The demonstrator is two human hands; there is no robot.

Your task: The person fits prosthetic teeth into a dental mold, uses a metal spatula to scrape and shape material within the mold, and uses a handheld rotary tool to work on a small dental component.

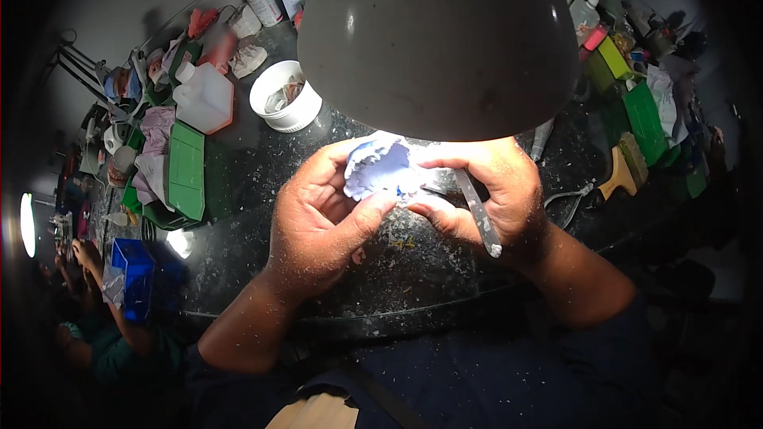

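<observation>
Under the lamp, my left hand (314,218) is wrapped round a pale blue-white dental mould (377,168) with a ragged, curved rim. Its thumb presses on the near edge of the piece. My right hand (509,187) meets the mould from the other side, forefinger and thumb against its edge. Through the right fingers runs a slim flat metal tool (480,216), its rounded end pointing toward me with white residue on it. The tool's working end is hidden by the glare and my fingers.
A big grey lamp shade (437,40) hangs just beyond my hands. White crumbs litter the dark worktop (246,270). A white tub (290,119), green bins (187,171) and a plastic bottle (204,97) stand left; pliers (571,200) and a brush (618,175) lie right. Another person's arm (119,310) shows far left.
</observation>
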